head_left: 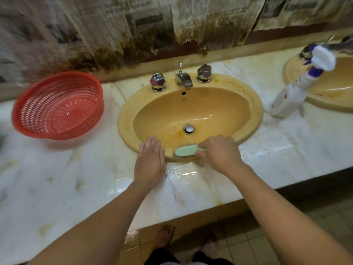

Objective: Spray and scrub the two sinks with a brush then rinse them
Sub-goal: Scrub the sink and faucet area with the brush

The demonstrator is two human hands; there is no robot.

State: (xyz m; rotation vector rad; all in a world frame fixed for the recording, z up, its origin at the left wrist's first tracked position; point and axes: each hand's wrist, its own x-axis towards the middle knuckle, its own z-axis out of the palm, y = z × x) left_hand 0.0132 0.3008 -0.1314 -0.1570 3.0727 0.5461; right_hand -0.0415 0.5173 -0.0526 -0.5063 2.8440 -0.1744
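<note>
At the near rim of the left sink [254,104], head view: we're scrubbing with the brush [185,151]. Our right hand [219,153] is gripping its green handle, fingers curled around it, bristles down on the rim where it meets the worktop [286,150]. Likely holding it low and flat so pressure goes straight into the stained lip.

Our left hand [150,161] is lying flat, fingers straight and slightly apart, palm across rim and worktop just left of the brush. It's holding nothing; we're reading it as a brace while we lean in.

The spray bottle [294,88] is standing between the two sinks, leaning in this wide view, nozzle toward the right sink [298,60]. Parked there it's reachable for either basin, and well apart from the brush.

Room to move:
- Bowl is open, only the drain [189,129] in the middle, so brush strokes are getting free run inward.
- Taps and spout [183,78] are crowding the far rim; tighter going there.
- Red basket [57,106] is sitting left of the sink, near the rim but not touching.
- Worktop front edge is just behind our wrists and wet; water is pooling there.
- Right sink is only partly in frame; we can't tell its state.
</note>
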